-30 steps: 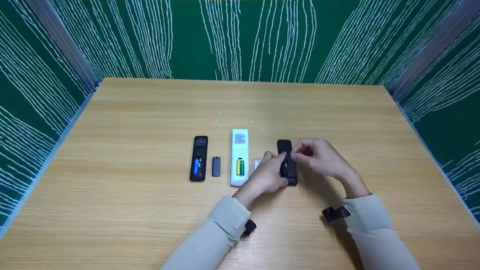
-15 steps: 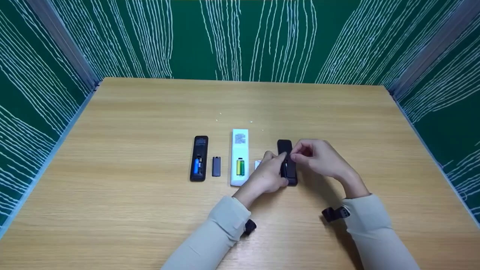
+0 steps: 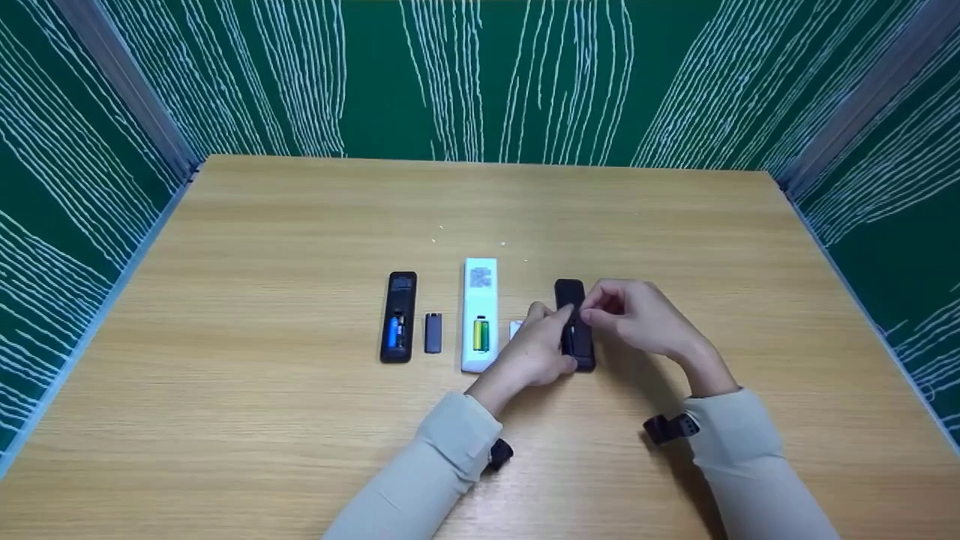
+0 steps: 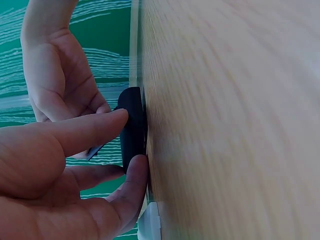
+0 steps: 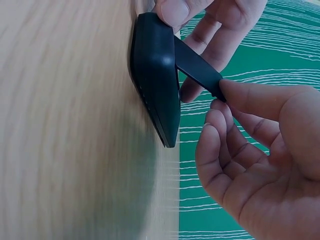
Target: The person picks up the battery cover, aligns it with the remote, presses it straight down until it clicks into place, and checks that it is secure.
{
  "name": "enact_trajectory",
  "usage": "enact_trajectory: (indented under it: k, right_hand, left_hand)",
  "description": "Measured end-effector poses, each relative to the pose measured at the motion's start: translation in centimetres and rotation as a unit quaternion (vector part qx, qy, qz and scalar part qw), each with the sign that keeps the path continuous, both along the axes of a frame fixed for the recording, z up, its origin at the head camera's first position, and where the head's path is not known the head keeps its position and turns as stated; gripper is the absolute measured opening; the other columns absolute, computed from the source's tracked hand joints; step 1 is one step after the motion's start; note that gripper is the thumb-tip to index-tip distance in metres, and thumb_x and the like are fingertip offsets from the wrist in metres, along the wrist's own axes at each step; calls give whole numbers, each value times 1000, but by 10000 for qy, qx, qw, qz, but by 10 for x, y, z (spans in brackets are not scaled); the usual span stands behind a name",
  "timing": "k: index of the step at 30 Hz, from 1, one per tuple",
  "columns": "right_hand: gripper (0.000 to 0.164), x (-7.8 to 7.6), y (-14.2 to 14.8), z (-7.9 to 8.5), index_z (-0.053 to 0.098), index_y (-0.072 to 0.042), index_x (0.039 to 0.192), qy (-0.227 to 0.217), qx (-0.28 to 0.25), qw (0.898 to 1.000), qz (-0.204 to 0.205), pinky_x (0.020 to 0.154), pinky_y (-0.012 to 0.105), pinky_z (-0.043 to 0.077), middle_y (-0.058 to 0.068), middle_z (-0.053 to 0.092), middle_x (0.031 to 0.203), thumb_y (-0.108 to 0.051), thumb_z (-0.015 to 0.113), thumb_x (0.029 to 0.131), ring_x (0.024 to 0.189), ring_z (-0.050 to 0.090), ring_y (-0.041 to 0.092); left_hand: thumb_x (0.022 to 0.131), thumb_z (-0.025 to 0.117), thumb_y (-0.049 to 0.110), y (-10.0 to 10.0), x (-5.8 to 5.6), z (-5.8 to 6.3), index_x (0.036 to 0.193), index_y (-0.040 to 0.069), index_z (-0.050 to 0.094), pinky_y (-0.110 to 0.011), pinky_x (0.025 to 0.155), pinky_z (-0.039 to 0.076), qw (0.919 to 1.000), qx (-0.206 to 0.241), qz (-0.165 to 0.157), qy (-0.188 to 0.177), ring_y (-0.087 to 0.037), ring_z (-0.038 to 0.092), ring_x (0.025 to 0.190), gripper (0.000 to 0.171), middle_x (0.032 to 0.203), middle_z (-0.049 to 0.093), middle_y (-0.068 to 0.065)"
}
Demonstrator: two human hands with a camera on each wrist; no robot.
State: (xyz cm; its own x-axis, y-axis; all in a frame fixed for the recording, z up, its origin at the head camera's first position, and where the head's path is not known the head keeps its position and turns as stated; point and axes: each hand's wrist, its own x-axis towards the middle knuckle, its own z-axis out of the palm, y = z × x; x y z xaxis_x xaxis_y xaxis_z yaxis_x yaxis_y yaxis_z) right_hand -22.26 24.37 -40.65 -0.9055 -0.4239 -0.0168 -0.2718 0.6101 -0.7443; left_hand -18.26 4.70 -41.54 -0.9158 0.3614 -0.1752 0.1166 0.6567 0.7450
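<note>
Back side up, a black remote control (image 3: pixel 570 290) lies on the table under both hands. My left hand (image 3: pixel 529 352) grips it by the edges, thumb at the near end, fingers farther up. My right hand (image 3: pixel 637 315) pinches the raised end of a thin black battery cover (image 5: pixel 200 69) between thumb and fingertips. In the right wrist view the cover slants up from the remote, its lower end at the remote's back near the left thumb. Most of the battery compartment is hidden by the hands and cover.
Left of the hands lies a white remote (image 3: pixel 480 296) with yellow-green batteries (image 3: pixel 481 335); its white cover (image 3: pixel 514 328) is partly hidden by the left hand. Farther left are another black remote (image 3: pixel 399 300) with a blue battery (image 3: pixel 393 332) and a loose dark cover (image 3: pixel 433 334).
Both hands stay almost still. Near the remote's closer end, compartment details that showed a second ago are now covered by the battery cover's lower end.
</note>
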Motion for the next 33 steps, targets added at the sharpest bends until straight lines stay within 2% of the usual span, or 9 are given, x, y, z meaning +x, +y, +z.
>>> enact_trajectory:
  k: [12,33]
  right_hand:
    - [6,0,0,-1,75,-8,97,19,7,10000,-2,65,23,45,4,69,85,-12,72,101,75,58,14]
    - [7,-2,-2,-7,75,-7,98,-7,103,9999,-85,67,22,46,3,70,85,-11,71,101,75,59,13]
  left_hand:
    - [88,82,6,0,-1,0,163,5,40,-26,108,46,9998,-153,-47,127,-22,58,116,86,137,50,-13]
    - [88,82,5,0,-1,0,164,5,39,-26,110,45,9998,-151,-47,131,-22,58,117,86,138,49,-14]
